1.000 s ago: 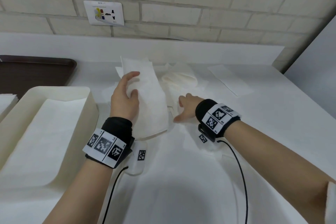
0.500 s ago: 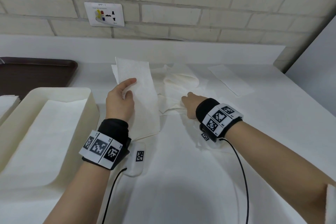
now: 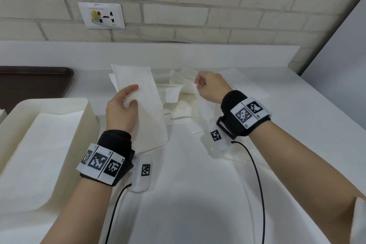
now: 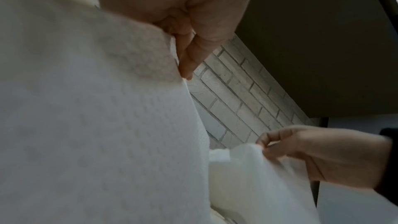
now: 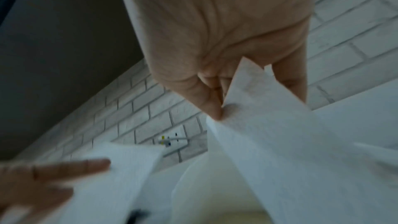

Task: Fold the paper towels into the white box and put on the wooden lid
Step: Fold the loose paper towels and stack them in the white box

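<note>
My left hand (image 3: 126, 103) holds a folded paper towel (image 3: 146, 105) upright above the table, thumb on its front and fingers behind; the left wrist view shows the same towel (image 4: 96, 125) filling the frame. My right hand (image 3: 206, 87) pinches the corner of a second paper towel (image 3: 204, 105) between thumb and forefinger and lifts it off a loose pile of towels (image 3: 178, 89); the pinch is plain in the right wrist view (image 5: 224, 108). The white box (image 3: 87, 109) stands at the left with a flat towel (image 3: 39, 144) inside. No wooden lid is in view.
A dark brown tray (image 3: 35, 81) lies behind the box at the far left. One flat towel (image 3: 247, 83) lies at the back right. A brick wall with a socket plate (image 3: 101, 15) backs the table. A grey panel (image 3: 336, 65) stands at the right.
My right hand went from resting low on the pile to pinching a towel corner and raising it. My left hand kept its folded towel and shifted slightly left.
</note>
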`<action>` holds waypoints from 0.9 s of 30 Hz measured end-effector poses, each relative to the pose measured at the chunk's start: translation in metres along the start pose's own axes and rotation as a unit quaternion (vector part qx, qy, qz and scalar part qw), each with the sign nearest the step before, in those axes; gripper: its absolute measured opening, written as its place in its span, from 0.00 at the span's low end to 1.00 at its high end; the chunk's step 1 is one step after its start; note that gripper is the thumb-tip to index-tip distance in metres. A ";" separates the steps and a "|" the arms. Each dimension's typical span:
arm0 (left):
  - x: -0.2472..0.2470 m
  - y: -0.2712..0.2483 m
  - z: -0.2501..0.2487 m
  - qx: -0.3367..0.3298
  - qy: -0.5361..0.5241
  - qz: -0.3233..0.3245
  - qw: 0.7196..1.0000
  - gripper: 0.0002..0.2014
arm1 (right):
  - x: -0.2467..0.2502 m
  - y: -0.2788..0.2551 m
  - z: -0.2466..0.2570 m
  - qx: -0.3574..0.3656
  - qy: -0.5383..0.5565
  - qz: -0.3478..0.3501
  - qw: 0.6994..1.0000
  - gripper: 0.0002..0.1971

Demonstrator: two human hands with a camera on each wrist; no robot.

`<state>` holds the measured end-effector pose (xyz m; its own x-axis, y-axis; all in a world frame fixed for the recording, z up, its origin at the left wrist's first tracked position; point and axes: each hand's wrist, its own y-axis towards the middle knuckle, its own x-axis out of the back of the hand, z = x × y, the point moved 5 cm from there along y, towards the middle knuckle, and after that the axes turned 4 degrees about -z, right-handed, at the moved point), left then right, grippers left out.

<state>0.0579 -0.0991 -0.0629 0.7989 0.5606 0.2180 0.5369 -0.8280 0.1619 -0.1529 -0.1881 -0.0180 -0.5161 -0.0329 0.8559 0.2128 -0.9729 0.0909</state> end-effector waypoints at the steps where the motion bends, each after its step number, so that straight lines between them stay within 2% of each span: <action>1: 0.000 0.000 0.000 -0.001 0.001 0.001 1.000 0.20 | 0.006 0.001 0.003 0.010 0.039 -0.022 0.999 0.10; 5: -0.002 -0.001 -0.002 -0.017 0.010 0.004 1.000 0.20 | 0.031 0.001 0.015 0.054 0.138 -0.091 0.985 0.10; 7: -0.004 -0.001 -0.003 -0.028 0.013 0.005 0.999 0.20 | 0.039 -0.002 0.022 0.087 0.162 -0.085 0.979 0.10; 9: -0.007 0.001 -0.006 -0.045 0.022 0.010 0.999 0.20 | 0.045 -0.007 0.032 0.128 0.158 -0.043 0.978 0.10; 13: -0.014 -0.001 -0.022 -0.101 0.039 0.036 0.993 0.16 | 0.049 -0.023 0.050 0.185 0.142 0.109 0.966 0.09; 16: -0.022 -0.009 -0.036 -0.128 0.026 0.087 0.988 0.14 | 0.052 -0.035 0.061 0.221 0.108 0.200 0.948 0.11; 19: -0.029 -0.019 -0.048 -0.135 0.008 0.165 0.977 0.11 | 0.054 -0.040 0.071 0.254 0.073 0.238 0.934 0.14; 21: -0.033 -0.028 -0.056 -0.121 -0.028 0.214 0.969 0.12 | 0.057 -0.040 0.076 0.267 0.068 0.226 0.934 0.15; 24: -0.038 -0.037 -0.061 -0.075 -0.112 0.265 0.955 0.13 | 0.065 -0.033 0.076 0.251 0.068 0.143 0.955 0.12; 27: -0.044 -0.041 -0.058 -0.047 -0.097 0.264 0.959 0.10 | 0.067 -0.025 0.068 0.227 0.060 0.059 0.970 0.10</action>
<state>-0.0145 -0.0894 -0.0235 0.9927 0.0438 0.1124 0.0246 -0.9857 0.1669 -0.1368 -0.1503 0.0714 -0.5523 -0.1911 0.8115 0.6063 -0.7602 0.2336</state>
